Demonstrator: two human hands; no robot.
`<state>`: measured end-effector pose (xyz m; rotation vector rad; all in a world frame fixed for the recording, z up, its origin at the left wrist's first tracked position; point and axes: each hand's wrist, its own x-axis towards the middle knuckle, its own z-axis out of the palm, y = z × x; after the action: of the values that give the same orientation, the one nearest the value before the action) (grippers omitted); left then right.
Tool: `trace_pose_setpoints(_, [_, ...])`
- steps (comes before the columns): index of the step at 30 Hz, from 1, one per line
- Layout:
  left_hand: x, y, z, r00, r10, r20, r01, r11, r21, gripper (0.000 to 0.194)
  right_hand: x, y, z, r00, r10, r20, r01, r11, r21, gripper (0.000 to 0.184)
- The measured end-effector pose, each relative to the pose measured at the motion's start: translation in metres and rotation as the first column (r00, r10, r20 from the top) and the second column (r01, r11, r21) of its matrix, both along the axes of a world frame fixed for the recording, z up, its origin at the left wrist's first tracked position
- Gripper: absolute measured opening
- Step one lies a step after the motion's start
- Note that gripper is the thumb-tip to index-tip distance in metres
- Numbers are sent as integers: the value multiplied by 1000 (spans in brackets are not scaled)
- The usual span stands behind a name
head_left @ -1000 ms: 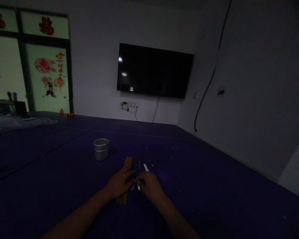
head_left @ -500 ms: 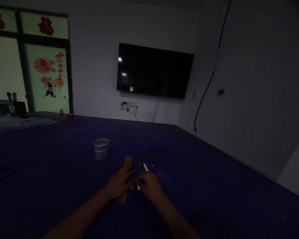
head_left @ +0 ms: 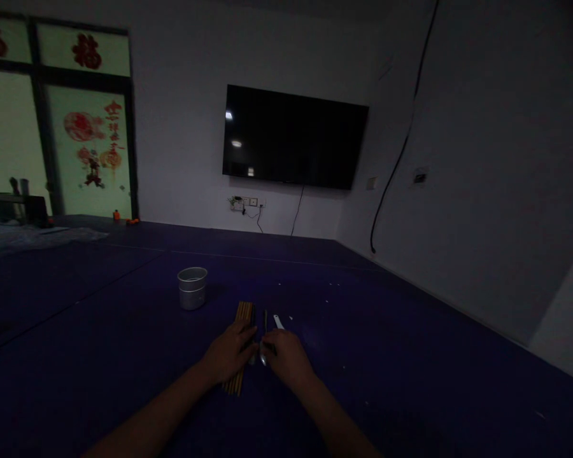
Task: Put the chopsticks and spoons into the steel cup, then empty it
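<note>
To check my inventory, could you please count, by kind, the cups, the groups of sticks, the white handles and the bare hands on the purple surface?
Silver cylindrical metal cup: 1
Group of thin yellow-brown sticks: 1
Slim white handle: 1
Bare hands: 2, left hand and right hand
Total: 5

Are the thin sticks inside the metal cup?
No, the sticks lie on the purple table partly under the left hand, apart from the metal cup.

The left hand partly hides yellow sticks, the right hand a white handle.
</note>
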<state>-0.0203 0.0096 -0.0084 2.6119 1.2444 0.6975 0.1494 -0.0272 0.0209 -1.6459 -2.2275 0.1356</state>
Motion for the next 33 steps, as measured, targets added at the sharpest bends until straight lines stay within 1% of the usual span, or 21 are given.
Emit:
trace_pose_setpoints(2, [0,0,0,1000,1,-7,-1,1000,-2,50,2,0,2,999,-43,-19,43,999,12,18])
trace_pose_setpoints(4, [0,-1,0,1000,7,-6,-7,1000,-2,51,6,1,3,990,-138,-27,139,990,30,23])
trace_pose_setpoints(7, [-1,0,-2,1000,14,11,-14,1000,3,51,14,2,3,953,-301,13,300,953,42,27])
trace_pose_setpoints(9, [-1,0,-2,1000,11,19,-11,1000,4,50,18,3,1,935,-353,45,352,936,33,26])
trace_pose_setpoints(12, [-1,0,-2,1000,10,10,-10,1000,-3,51,20,2,-2,929,-365,57,364,931,29,25])
trace_pose_setpoints(18, [-2,1,-5,1000,4,29,-5,1000,15,51,19,3,-6,936,-348,52,346,937,41,23])
trace_pose_setpoints(22, [-3,1,-5,1000,5,22,-6,1000,11,51,18,2,-4,934,-355,47,353,935,34,19])
trace_pose_setpoints(28, [-3,1,-4,1000,7,20,-7,1000,1,52,13,-1,1,918,-390,71,392,920,-16,17])
trace_pose_setpoints(33, [-3,1,-5,1000,18,12,-18,1000,-14,53,12,-2,3,916,-390,100,391,920,5,17])
